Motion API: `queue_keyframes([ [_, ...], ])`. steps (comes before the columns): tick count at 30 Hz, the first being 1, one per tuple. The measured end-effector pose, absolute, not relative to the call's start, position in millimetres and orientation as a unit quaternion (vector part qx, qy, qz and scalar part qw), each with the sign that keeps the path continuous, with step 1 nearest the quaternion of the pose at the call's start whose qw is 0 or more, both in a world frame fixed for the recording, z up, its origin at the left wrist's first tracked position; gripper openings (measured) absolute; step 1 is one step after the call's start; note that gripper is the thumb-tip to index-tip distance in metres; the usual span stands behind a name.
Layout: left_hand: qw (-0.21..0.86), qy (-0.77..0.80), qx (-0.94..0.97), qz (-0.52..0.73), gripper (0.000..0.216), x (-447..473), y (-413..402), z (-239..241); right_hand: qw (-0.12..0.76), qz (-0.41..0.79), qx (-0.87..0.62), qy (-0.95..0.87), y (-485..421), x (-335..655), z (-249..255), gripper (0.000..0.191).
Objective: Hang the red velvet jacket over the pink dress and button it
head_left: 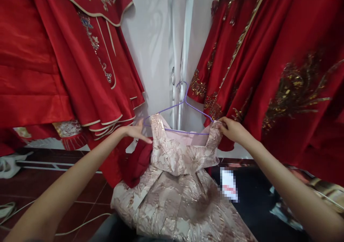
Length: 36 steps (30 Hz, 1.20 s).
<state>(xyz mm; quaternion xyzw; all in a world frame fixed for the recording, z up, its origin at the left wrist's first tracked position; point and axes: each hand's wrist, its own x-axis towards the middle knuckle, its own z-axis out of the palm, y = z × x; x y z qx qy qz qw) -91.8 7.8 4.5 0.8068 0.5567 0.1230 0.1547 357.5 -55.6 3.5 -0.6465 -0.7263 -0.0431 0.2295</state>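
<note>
A pale pink and gold brocade dress (185,159) hangs in front of me on a purple wire hanger (185,100). The hanger's ends sit in its two wide shoulder straps. On the right, my right hand (228,128) is closed, pinching that strap near the hanger's tip. My left hand (137,130) is beside the other strap, thumb stretched toward the dress's edge and fingers apart. Some fingers there are partly hidden or blurred. A dark red cloth (138,163) bunches below my left hand, against the dress's side.
Red embroidered gowns hang on both sides, a left gown (88,66) and a right gown (242,55). A white panel with metal uprights (176,55) stands behind. A pale cable (83,227) crosses the tiled floor (88,206). A dark surface (252,195) lies at lower right.
</note>
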Motion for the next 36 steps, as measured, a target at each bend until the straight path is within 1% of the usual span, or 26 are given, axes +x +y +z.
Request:
queue_keyframes([
  [1, 0.14, 0.542, 0.816, 0.141, 0.121, -88, 10, 11, 0.23, -0.047, -0.649, -0.723, -56, 355, 3, 0.024],
  [2, 0.133, 0.523, 0.826, 0.164, 0.118, -82, 12, 16, 0.23, -0.055, -0.653, -0.719, -58, 352, 3, 0.024],
  [4, 0.127, 0.48, 0.845, 0.201, 0.1, -69, 14, 24, 0.227, -0.084, -0.666, -0.706, -63, 342, 3, 0.026],
  [7, 0.094, 0.452, 0.866, 0.193, 0.065, -52, 14, 30, 0.214, -0.144, -0.696, -0.67, -72, 326, 3, 0.029],
  [9, 0.029, 0.458, 0.87, 0.181, 0.056, -47, 15, 30, 0.207, -0.175, -0.704, -0.656, -79, 315, 3, 0.031],
  [13, -0.113, 0.512, 0.835, 0.167, 0.051, -50, 13, 29, 0.196, -0.206, -0.709, -0.645, -90, 304, 4, 0.027],
  [16, -0.147, 0.534, 0.817, 0.164, 0.051, -54, 9, 28, 0.177, -0.231, -0.713, -0.638, -93, 304, 6, 0.022],
  [19, -0.161, 0.552, 0.801, 0.169, 0.051, -57, 5, 28, 0.161, -0.23, -0.712, -0.643, -90, 312, 6, 0.016],
  [22, -0.165, 0.575, 0.788, 0.144, 0.053, -61, 2, 29, 0.166, -0.224, -0.728, -0.626, -85, 326, 2, 0.017],
  [25, -0.153, 0.613, 0.768, 0.105, 0.053, -66, -3, 26, 0.197, -0.225, -0.725, -0.62, -82, 339, -5, 0.022],
  [27, -0.134, 0.632, 0.758, 0.083, 0.048, -70, -8, 23, 0.233, -0.217, -0.699, -0.64, -82, 346, -10, 0.023],
  [29, -0.114, 0.637, 0.76, 0.065, 0.044, -73, -15, 19, 0.289, -0.205, -0.672, -0.651, -85, 351, -18, 0.024],
  [32, -0.093, 0.611, 0.786, 0.03, 0.041, -69, -29, 12, 0.359, -0.174, -0.674, -0.623, -93, 359, -39, 0.025],
  [34, -0.08, 0.571, 0.817, -0.002, 0.039, -59, -41, 9, 0.367, -0.142, -0.703, -0.593, -101, 362, -59, 0.025],
  [36, -0.074, 0.521, 0.85, -0.011, 0.037, -41, -54, 9, 0.349, -0.096, -0.719, -0.593, -111, 361, -76, 0.022],
])
